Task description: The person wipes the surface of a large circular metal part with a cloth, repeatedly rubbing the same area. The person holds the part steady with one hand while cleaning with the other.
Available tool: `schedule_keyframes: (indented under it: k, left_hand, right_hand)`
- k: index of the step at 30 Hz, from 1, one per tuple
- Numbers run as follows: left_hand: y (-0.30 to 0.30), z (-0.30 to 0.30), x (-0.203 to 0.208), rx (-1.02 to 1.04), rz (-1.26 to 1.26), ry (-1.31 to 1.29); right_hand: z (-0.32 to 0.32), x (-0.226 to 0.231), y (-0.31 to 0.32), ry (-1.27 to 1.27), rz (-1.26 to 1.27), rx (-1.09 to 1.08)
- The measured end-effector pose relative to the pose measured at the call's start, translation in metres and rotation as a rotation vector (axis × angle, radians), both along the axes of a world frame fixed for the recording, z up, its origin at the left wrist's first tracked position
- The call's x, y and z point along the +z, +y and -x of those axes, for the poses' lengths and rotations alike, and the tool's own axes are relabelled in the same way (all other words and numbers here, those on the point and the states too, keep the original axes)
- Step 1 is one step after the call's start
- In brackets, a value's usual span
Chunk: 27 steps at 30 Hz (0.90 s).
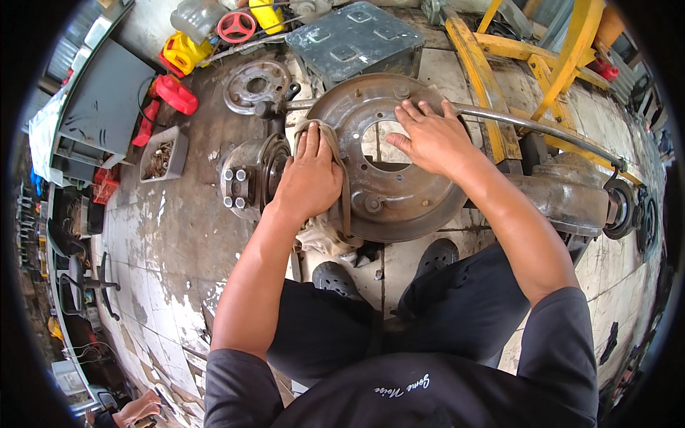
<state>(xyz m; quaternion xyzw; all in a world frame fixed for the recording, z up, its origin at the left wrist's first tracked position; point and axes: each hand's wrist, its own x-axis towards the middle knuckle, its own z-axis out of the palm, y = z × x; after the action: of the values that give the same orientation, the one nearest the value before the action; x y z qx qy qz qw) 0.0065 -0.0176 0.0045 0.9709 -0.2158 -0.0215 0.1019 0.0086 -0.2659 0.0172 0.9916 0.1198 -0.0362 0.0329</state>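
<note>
A large round brown metal backing plate [410, 207], with a big centre hole and small bolt holes, stands in front of me above my feet. My left hand [311, 175] lies with fingers stretched over a beige rag [330, 237] draped on the plate's left edge. On the plate's upper right face rests my right hand [441, 141], fingers apart and thumb near the centre hole. A small brownish patch shows by its fingertips; I cannot tell what it is. Close to my left hand is a greasy hub [246, 182] with several bolts.
A long metal bar [542, 123] runs behind the plate toward a heavy cylindrical housing [571, 200] at right. Further back are a rusty disc [257, 87], a dark metal box [357, 39] and a yellow frame [481, 85]. A grey bin [164, 155] stands left.
</note>
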Motion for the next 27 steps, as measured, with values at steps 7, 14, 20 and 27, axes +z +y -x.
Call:
schedule_keyframes:
  k: [7,14,20,27]
  left_hand:
    - [-0.011,0.003,0.011,0.001,-0.026,0.044]
    - [-0.003,0.001,0.005,-0.004,-0.028,0.030]
    - [-0.003,0.002,0.002,-0.020,0.003,0.031]
    - [-0.003,0.003,0.006,-0.024,0.015,0.058]
  right_hand:
    - [-0.005,-0.007,-0.006,-0.017,-0.047,0.021]
    - [-0.004,0.001,-0.007,0.062,-0.069,0.001]
    - [0.001,-0.001,-0.018,0.041,-0.064,0.026]
    - [-0.001,0.001,-0.022,0.061,-0.096,0.037]
